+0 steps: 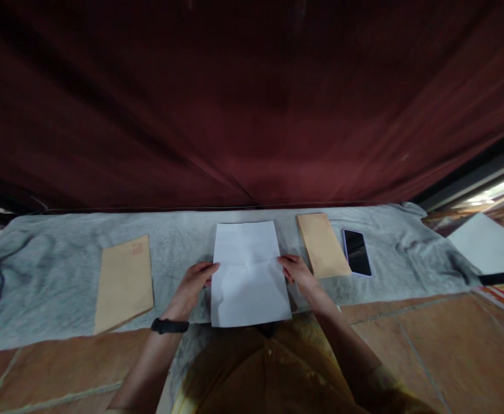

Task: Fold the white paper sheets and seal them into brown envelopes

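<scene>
White paper [250, 276]; unreadable stamp [137, 248] on envelope [124, 284]

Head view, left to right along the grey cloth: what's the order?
Left brown envelope → left hand → white paper → right hand → right brown envelope → phone → white sheet, past the right end of the grey cloth. Both hands touch the white paper's side edges.

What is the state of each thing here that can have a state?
white sheet: unfolded, flat, one crease across the middle.
left hand: fingertips at the sheet's left edge.
right hand: fingertips at the sheet's right edge.
left envelope: lying flat, untouched.
right envelope: lying flat, untouched.
phone: face up, screen dark.
grey cloth: spread out, wrinkled at both ends.
</scene>
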{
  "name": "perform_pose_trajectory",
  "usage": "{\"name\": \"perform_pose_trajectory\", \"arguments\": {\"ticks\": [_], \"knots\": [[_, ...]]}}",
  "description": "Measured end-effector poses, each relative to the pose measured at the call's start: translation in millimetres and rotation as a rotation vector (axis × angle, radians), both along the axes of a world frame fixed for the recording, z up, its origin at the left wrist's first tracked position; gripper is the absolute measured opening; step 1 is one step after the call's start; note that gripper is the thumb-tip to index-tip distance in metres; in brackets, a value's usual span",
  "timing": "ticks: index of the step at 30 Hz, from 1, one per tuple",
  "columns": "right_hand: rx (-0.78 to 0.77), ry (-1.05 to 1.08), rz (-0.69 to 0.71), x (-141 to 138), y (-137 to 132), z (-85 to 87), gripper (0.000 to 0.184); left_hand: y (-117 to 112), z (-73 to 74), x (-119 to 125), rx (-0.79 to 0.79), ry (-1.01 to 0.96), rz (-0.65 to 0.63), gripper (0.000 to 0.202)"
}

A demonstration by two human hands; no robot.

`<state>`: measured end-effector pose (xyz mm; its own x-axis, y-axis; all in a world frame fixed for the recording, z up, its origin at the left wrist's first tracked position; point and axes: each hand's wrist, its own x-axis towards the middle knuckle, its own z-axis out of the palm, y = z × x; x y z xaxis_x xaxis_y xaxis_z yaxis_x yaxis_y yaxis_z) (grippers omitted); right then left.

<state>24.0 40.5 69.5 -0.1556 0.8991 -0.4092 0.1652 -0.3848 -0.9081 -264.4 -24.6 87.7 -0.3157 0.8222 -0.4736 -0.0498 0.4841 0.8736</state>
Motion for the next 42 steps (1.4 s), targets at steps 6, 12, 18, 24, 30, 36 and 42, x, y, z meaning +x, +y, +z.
{"name": "perform_pose_trajectory", "arguments": {"ticks": [6, 12, 18, 24, 30, 36, 42], "knots": [[0.053, 0.071, 0.012, 10.2, 17.3, 41.0, 0.038, 19.5, 34.4, -7.2, 0.112, 0.025, -0.026, 0.045], [0.124, 0.204, -0.011, 11.2, 38.4, 91.7, 0.039, 41.2, 96.0, -8.9, 0.263, 0.056, -0.095, 0.042], [0.139, 0.33, -0.013, 12.0, 35.0, 117.0, 0.047, 45.3, 122.9, -4.2, 0.291, -0.038, -0.099, 0.049], [0.204, 0.354, -0.058, 15.6, 22.6, 116.1, 0.05, 37.1, 118.5, 8.0, 0.407, -0.069, -0.008, 0.044], [0.214, 0.22, -0.058, 24.2, 0.4, 64.3, 0.048, 12.0, 65.1, 13.0, 0.357, 0.0, 0.004, 0.039], [0.257, -0.057, -0.048, 30.7, -24.5, -0.4, 0.044, -20.4, 5.5, 23.8, 0.21, 0.194, -0.051, 0.043], [0.307, -0.193, -0.014, 35.0, -41.6, -22.5, 0.034, -34.0, -25.6, 29.8, 0.127, 0.194, -0.018, 0.043]]}}
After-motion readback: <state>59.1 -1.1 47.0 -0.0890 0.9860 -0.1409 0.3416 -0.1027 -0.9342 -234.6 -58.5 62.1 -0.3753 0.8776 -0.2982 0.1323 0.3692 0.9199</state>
